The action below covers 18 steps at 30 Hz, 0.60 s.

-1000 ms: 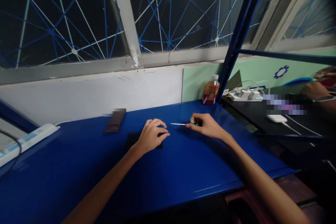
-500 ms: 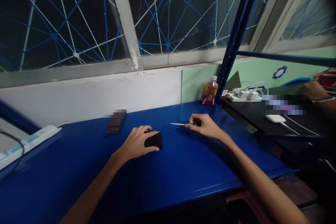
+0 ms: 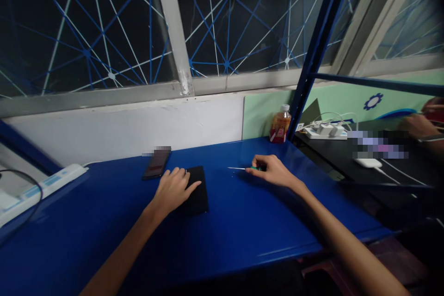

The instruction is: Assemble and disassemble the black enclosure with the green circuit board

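A flat black rectangular object [image 3: 199, 189] lies on the blue table; I cannot make out what kind it is. My left hand [image 3: 174, 189] rests over its left part, thumb stretched across the top face and fingers laid out toward its far edge. In my right hand [image 3: 272, 169] is a small screwdriver [image 3: 237, 168], its green handle pinched in the fingers. The thin metal shaft points left, toward the black object. Tiny specks dot the table below the shaft.
Behind my left hand lies a dark phone [image 3: 157, 163]. A white power strip [image 3: 45, 193] is at the far left. A drink bottle [image 3: 280, 124] stands by the blue post. On the black table to the right are another power strip [image 3: 326, 132] and another person's hand [image 3: 421, 127].
The black object has turned and now shows a larger flat face. My left hand has shifted left from gripping it to lying over it. My right hand keeps the screwdriver.
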Each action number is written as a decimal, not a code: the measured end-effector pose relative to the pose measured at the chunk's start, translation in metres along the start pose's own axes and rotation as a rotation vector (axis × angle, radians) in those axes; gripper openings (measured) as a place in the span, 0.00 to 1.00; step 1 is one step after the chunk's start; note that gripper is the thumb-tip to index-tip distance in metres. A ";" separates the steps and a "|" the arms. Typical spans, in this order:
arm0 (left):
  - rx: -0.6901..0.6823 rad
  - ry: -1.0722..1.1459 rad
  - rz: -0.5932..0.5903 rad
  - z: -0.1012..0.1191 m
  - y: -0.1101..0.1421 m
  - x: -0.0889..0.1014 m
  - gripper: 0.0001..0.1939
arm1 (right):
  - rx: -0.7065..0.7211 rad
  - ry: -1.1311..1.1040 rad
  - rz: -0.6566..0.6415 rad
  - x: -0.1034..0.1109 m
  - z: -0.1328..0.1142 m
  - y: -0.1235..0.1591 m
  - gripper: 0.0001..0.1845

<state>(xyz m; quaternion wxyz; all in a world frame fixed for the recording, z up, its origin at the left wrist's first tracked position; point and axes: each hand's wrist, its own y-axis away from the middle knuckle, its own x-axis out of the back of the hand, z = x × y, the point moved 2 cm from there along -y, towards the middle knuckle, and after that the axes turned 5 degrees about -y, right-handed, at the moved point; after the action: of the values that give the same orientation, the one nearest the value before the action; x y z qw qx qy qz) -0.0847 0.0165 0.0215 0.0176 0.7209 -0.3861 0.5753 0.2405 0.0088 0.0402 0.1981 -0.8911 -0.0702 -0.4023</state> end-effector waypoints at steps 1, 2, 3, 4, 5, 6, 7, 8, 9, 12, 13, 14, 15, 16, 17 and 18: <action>-0.029 0.026 0.012 -0.002 -0.001 0.001 0.23 | 0.001 0.002 -0.009 -0.001 -0.001 0.000 0.20; -0.067 0.065 0.019 -0.002 -0.003 0.002 0.22 | 0.002 0.002 -0.018 -0.002 -0.001 0.000 0.20; -0.115 0.111 0.015 -0.002 -0.004 0.002 0.21 | 0.002 0.002 -0.026 -0.002 -0.001 0.000 0.20; -0.162 0.156 -0.002 0.000 -0.005 0.001 0.21 | 0.004 0.002 -0.033 -0.003 -0.001 0.001 0.20; -0.198 0.195 -0.029 0.003 -0.005 -0.001 0.21 | 0.005 0.002 -0.042 -0.004 -0.001 0.001 0.20; -0.217 0.223 -0.053 0.007 -0.006 -0.004 0.20 | 0.008 0.003 -0.050 -0.005 -0.001 0.001 0.20; -0.200 0.238 -0.066 0.010 -0.007 -0.007 0.20 | 0.011 0.005 -0.057 -0.005 -0.001 0.001 0.20; -0.152 0.238 -0.054 0.014 -0.008 -0.010 0.19 | 0.014 0.007 -0.063 -0.006 0.000 0.001 0.19; -0.082 0.222 -0.022 0.018 -0.009 -0.013 0.19 | 0.017 0.010 -0.067 -0.006 0.000 0.001 0.19; 0.065 0.176 0.078 0.025 -0.011 -0.015 0.18 | 0.031 0.017 -0.096 -0.007 -0.002 0.001 0.20; 0.065 0.188 0.095 0.027 -0.012 -0.015 0.18 | 0.042 0.022 -0.118 -0.009 -0.003 0.002 0.21; 0.030 0.217 0.097 0.027 -0.012 -0.015 0.17 | 0.055 0.029 -0.146 -0.011 -0.004 0.002 0.23; -0.025 0.257 0.086 0.028 -0.013 -0.015 0.17 | 0.072 0.037 -0.177 -0.014 -0.006 0.002 0.25; -0.085 0.300 0.066 0.027 -0.013 -0.015 0.17 | 0.090 0.044 -0.210 -0.017 -0.007 0.003 0.27; -0.132 0.336 0.045 0.027 -0.013 -0.016 0.17 | 0.107 0.050 -0.238 -0.021 -0.008 0.003 0.29; -0.156 0.360 0.025 0.026 -0.013 -0.016 0.17 | 0.122 0.053 -0.260 -0.025 -0.009 0.004 0.29</action>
<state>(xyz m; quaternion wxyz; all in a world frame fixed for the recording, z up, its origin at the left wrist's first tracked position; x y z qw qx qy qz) -0.0568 0.0219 0.0045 0.1351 0.5978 -0.4294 0.6633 0.2192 0.0027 0.0258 0.1998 -0.8498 -0.2042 -0.4430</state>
